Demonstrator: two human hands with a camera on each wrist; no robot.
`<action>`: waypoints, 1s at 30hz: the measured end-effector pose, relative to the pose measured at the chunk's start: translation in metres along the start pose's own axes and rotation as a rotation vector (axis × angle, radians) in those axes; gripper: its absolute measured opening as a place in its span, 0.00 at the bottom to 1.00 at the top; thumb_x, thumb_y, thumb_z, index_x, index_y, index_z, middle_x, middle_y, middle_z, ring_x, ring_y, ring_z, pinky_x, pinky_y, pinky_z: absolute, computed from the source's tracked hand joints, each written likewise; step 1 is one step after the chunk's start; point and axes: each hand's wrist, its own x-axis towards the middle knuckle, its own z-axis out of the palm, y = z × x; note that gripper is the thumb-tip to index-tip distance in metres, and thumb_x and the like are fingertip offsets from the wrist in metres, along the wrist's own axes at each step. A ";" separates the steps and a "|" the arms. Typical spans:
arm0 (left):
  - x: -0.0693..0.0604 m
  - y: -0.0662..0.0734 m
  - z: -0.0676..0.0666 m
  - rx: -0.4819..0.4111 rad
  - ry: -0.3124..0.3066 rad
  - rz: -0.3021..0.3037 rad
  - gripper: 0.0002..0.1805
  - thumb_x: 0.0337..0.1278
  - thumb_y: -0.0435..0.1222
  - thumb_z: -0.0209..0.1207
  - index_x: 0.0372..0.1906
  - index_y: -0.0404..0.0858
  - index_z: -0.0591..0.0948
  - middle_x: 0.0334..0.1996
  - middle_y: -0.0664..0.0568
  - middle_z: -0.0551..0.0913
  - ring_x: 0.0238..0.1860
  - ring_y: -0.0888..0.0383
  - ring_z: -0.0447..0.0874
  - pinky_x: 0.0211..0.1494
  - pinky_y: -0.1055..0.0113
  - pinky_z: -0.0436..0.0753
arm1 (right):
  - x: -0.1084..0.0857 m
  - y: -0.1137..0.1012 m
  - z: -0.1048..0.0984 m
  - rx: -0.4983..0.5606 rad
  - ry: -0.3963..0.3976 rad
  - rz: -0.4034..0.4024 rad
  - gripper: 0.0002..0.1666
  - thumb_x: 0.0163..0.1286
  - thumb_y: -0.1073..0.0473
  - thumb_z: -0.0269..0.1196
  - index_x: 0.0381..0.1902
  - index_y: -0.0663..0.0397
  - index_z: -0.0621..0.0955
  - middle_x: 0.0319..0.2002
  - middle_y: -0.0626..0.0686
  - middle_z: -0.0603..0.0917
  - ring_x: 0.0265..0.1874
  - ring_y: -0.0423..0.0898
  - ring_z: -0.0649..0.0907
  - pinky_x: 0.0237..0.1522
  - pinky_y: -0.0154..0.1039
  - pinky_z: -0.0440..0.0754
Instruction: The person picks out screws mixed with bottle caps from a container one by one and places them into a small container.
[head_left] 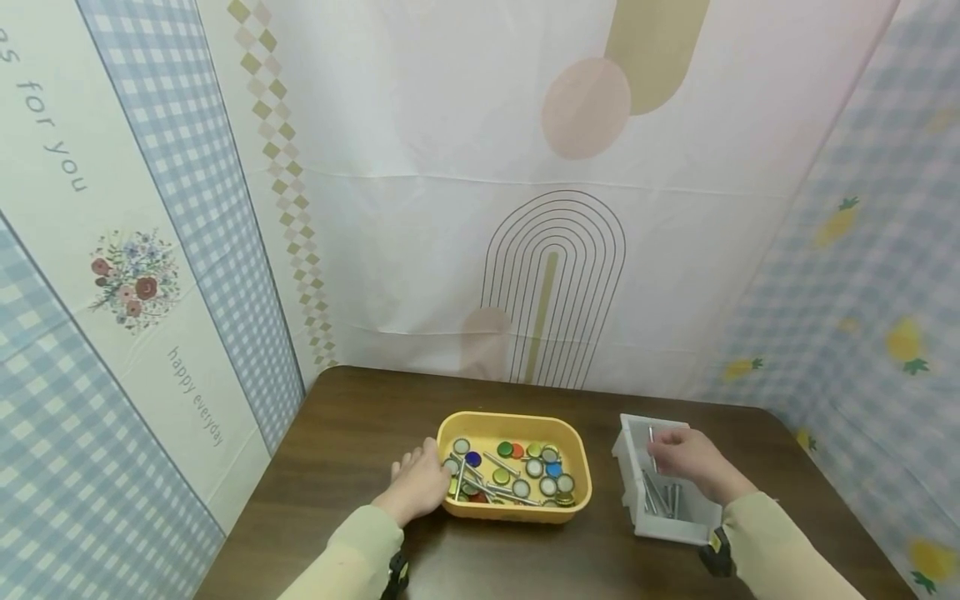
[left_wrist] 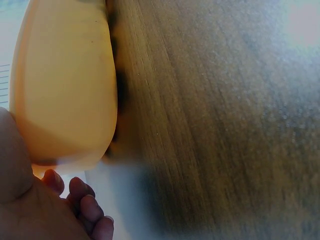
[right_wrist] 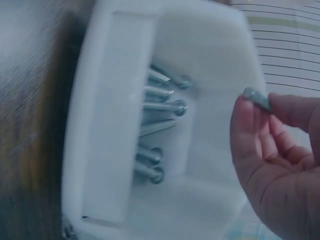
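The right hand (head_left: 693, 458) pinches 1 bolt (right_wrist: 257, 98) between thumb and forefinger, with its other fingers curled in towards the palm. That bolt is held above the white bin (right_wrist: 107, 115), and in the head view its shaft rises beyond the fingertips. Inside the bin, several loose silver bolts (right_wrist: 165, 107) lie close together, some with their round heads showing. The left hand (head_left: 422, 483) is at the left end of the yellow tray (head_left: 487, 427), touching it; the left wrist view catches only part of that hand, so I cannot tell whether thumb and fingers are clamped on the rim or merely rest against it. The tray holds bottle caps (head_left: 534, 467) in blue, green, orange and yellow-green, many turned with their pale undersides up, mixed with long screws (head_left: 501, 463), several of which cross in a heap at the left end. Tray and bin stand apart on the dark wooden table (head_left: 360, 408), with the bin to the right. Both forearms wear pale sleeves (head_left: 780, 542), and behind the table hangs a white cloth (head_left: 412, 250) printed with 1 lined arch.
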 end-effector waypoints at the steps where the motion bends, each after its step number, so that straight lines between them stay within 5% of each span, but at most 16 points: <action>1: 0.000 0.000 0.000 0.000 -0.001 0.002 0.13 0.64 0.41 0.51 0.46 0.36 0.69 0.33 0.48 0.71 0.36 0.50 0.67 0.44 0.50 0.62 | 0.000 0.002 0.001 -0.032 0.008 0.017 0.15 0.70 0.58 0.58 0.43 0.69 0.77 0.38 0.58 0.81 0.35 0.48 0.81 0.39 0.46 0.80; 4: 0.001 -0.001 0.001 0.000 -0.005 0.002 0.13 0.65 0.42 0.51 0.46 0.37 0.69 0.33 0.49 0.71 0.36 0.50 0.67 0.43 0.50 0.62 | 0.000 0.008 0.005 -0.125 0.029 0.042 0.10 0.67 0.62 0.58 0.27 0.61 0.76 0.25 0.53 0.78 0.26 0.46 0.78 0.31 0.43 0.76; 8: 0.001 -0.002 0.001 0.000 -0.007 -0.001 0.13 0.65 0.42 0.51 0.46 0.37 0.69 0.32 0.49 0.71 0.36 0.50 0.67 0.43 0.51 0.62 | 0.002 0.013 0.011 -0.221 0.046 0.063 0.18 0.61 0.66 0.59 0.14 0.51 0.68 0.14 0.47 0.70 0.17 0.44 0.73 0.24 0.39 0.72; 17: 0.000 -0.001 0.000 -0.003 -0.002 0.007 0.13 0.64 0.41 0.52 0.44 0.37 0.69 0.32 0.48 0.71 0.36 0.50 0.67 0.43 0.50 0.62 | 0.003 0.023 0.023 -0.440 0.015 0.021 0.14 0.56 0.67 0.51 0.13 0.52 0.69 0.13 0.48 0.70 0.14 0.43 0.69 0.19 0.36 0.66; 25: 0.000 0.000 -0.001 -0.005 0.001 0.002 0.14 0.64 0.41 0.52 0.46 0.36 0.69 0.33 0.48 0.72 0.36 0.49 0.68 0.44 0.49 0.62 | 0.001 0.023 0.027 -0.446 -0.020 0.101 0.15 0.57 0.66 0.53 0.12 0.51 0.69 0.12 0.47 0.70 0.12 0.41 0.68 0.18 0.36 0.66; 30: 0.000 0.000 -0.001 -0.004 0.002 0.003 0.14 0.64 0.41 0.52 0.46 0.36 0.69 0.33 0.48 0.72 0.36 0.50 0.68 0.44 0.49 0.63 | 0.002 0.023 0.029 -0.483 -0.023 0.075 0.15 0.56 0.66 0.54 0.11 0.51 0.68 0.12 0.46 0.69 0.12 0.41 0.68 0.19 0.36 0.67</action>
